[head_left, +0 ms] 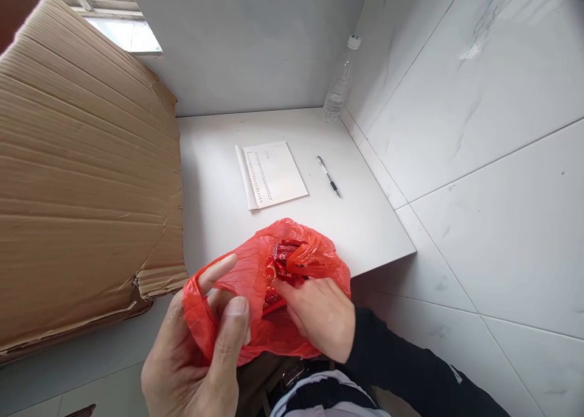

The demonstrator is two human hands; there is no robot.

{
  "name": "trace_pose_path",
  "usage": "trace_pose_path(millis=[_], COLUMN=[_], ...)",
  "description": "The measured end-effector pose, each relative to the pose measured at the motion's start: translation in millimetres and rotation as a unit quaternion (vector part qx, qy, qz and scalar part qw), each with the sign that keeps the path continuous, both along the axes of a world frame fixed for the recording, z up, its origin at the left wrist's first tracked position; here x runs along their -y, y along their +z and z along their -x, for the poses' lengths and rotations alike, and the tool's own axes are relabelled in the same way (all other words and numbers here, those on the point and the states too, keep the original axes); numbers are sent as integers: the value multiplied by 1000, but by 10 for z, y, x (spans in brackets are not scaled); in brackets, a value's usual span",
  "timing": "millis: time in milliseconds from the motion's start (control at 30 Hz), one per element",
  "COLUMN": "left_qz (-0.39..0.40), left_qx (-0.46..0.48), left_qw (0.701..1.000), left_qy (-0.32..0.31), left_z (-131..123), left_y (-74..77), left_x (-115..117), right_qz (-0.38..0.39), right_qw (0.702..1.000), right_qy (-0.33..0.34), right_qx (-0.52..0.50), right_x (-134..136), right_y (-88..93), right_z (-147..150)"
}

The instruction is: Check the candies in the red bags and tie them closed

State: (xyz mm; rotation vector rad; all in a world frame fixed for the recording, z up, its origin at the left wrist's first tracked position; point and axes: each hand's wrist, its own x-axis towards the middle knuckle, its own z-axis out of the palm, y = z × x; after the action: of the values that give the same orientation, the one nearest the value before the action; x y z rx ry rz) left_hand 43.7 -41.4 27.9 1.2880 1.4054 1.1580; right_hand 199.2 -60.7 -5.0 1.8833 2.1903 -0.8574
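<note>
A thin red plastic bag (246, 262) is held with its mouth facing up, in front of the near edge of the white table. My left hand (196, 350) grips the bag's left side, with a handle loop wrapped over its fingers and the thumb in front. Inside the bag lie several small shiny red packets (283, 252) with light printing. My right hand (319, 313) reaches into the bag from the right, touching the packets. One of its digits points down onto them; the other fingertips are hidden in the bag, so any grasp is unclear.
On the white table (214, 161) lie a printed paper booklet (283, 173) and a black-and-clear pen (328, 176). A clear plastic bottle (340, 85) stands in the back right corner. A large cardboard box (86, 173) fills the left side. Tiled wall (493, 161) bounds the right.
</note>
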Motion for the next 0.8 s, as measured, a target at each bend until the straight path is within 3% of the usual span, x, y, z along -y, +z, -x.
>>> trace_pose_path(millis=[133, 267, 433, 800], left_qz=[-5, 11, 26, 25], left_qx=[6, 7, 15, -15], left_qw=[1000, 1000, 1000, 999], left_qy=[5, -19, 7, -13], left_z=[-12, -49, -55, -101], left_y=[5, 29, 43, 83], left_x=[13, 18, 37, 77], right_qz=[4, -1, -22, -55], right_qw=[996, 995, 990, 986], right_qy=[-63, -80, -121, -143], right_qx=[58, 54, 66, 62], right_x=[27, 30, -90, -247], right_y=[-7, -57, -84, -175], right_z=[-169, -267, -367, -529])
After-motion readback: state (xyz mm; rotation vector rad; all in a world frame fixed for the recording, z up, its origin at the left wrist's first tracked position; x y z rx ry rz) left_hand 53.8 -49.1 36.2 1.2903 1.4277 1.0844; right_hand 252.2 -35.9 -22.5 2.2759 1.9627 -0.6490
